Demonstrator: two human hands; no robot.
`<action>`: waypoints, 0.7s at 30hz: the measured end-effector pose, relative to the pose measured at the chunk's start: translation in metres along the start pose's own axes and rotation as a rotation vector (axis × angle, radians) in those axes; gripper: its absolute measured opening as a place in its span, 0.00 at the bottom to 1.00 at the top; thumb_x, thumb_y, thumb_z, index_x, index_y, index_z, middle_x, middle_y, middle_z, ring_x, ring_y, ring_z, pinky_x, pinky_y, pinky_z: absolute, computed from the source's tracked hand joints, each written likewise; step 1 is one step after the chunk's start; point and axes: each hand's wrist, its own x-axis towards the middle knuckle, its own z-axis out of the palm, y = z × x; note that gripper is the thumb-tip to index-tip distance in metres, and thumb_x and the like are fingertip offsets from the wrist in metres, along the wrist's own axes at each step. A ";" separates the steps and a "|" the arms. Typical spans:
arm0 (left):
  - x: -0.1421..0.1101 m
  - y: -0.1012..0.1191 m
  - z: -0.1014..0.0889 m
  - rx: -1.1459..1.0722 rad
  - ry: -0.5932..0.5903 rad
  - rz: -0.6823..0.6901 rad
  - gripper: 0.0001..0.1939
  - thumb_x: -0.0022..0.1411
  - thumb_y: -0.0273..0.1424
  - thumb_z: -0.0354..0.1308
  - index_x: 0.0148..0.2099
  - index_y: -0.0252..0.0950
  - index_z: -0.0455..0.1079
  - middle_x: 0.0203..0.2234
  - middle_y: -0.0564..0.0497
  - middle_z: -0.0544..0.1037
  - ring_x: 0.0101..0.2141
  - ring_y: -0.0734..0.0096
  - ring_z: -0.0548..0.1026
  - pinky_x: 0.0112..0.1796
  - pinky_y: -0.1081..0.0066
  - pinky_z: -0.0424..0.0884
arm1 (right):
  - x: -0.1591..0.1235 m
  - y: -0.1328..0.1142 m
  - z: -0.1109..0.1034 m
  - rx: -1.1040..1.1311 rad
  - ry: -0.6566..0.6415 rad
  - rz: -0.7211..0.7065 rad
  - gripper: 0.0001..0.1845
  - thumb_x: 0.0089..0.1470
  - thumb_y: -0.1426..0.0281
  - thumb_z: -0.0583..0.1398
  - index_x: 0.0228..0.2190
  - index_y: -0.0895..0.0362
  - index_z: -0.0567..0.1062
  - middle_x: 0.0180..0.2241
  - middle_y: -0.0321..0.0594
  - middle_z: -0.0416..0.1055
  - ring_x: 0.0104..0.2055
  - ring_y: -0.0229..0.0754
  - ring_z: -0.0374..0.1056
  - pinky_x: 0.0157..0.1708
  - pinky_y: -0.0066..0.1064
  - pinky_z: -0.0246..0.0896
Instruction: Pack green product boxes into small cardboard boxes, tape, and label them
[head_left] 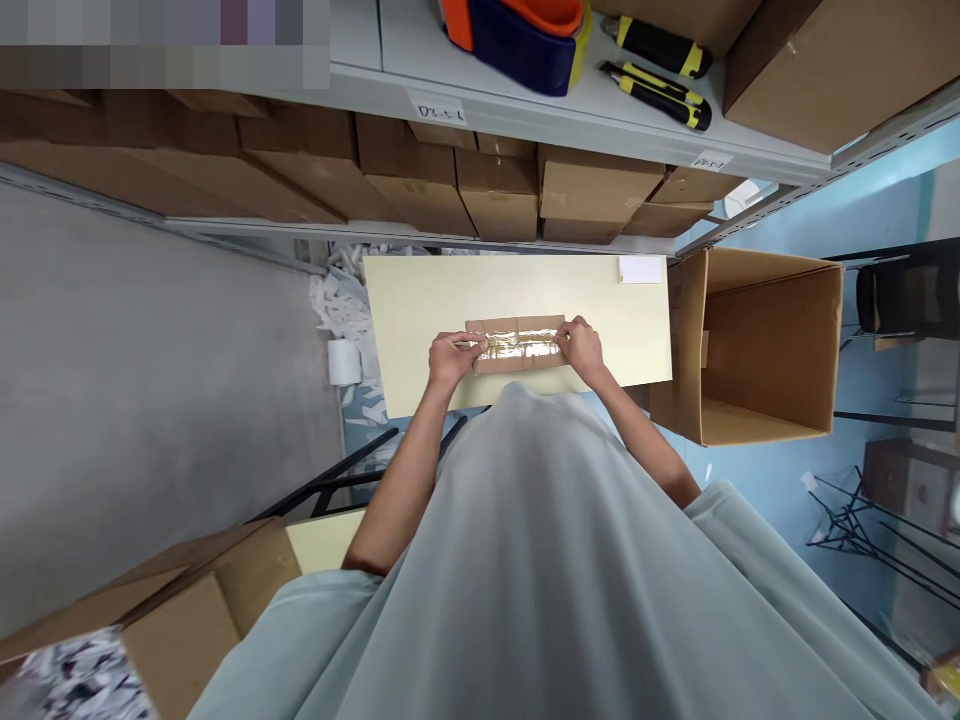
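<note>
A small, flat brown cardboard box lies on the pale yellow tabletop in front of me. Shiny clear packing tape runs lengthwise over its upper face, with crinkled glare on it. At the box's left end is my left hand, its thumb and fingers closed together on the end of the box and tape. My right hand grips the right end, its fingers curled and pinching at the edge. Whether the fingertips hold tape or cardboard is too small to tell.
A white card lies at the table's back right. To the right stands a big open carton. Overhead, a grey shelf holds utility knives and a blue-orange tape dispenser. White scraps lie left of the table.
</note>
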 end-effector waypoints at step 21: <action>0.037 0.293 -0.019 0.310 0.343 0.937 0.10 0.70 0.28 0.62 0.48 0.42 0.85 0.64 0.38 0.80 0.68 0.40 0.73 0.69 0.42 0.69 | 0.096 -0.154 -0.222 -0.294 0.498 -0.500 0.21 0.76 0.64 0.60 0.64 0.57 0.80 0.61 0.56 0.77 0.64 0.58 0.73 0.66 0.45 0.65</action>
